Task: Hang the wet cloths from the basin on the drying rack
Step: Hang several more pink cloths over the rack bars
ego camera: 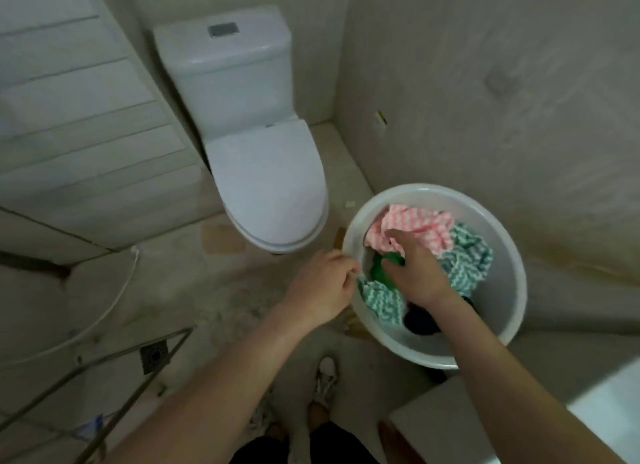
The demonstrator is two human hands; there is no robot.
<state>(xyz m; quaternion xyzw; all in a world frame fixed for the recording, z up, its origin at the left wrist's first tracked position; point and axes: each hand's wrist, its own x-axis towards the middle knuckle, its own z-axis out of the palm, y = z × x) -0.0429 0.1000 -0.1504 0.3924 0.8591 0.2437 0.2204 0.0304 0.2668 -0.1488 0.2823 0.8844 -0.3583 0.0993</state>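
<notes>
A round white basin sits on the bathroom floor at the right. It holds a pink striped cloth, a teal striped cloth, a plain green cloth and something dark. My right hand reaches into the basin, its fingers closed on the green cloth under the pink one. My left hand is at the basin's left rim, fingers curled; a corner of the teal cloth lies at its fingertips, but whether it pinches it I cannot tell. The metal drying rack stands at the lower left.
A white toilet with its lid down stands behind the basin. A floor drain lies under the rack. A white hose curves along the left. A white counter corner is at the lower right. My shoes are below.
</notes>
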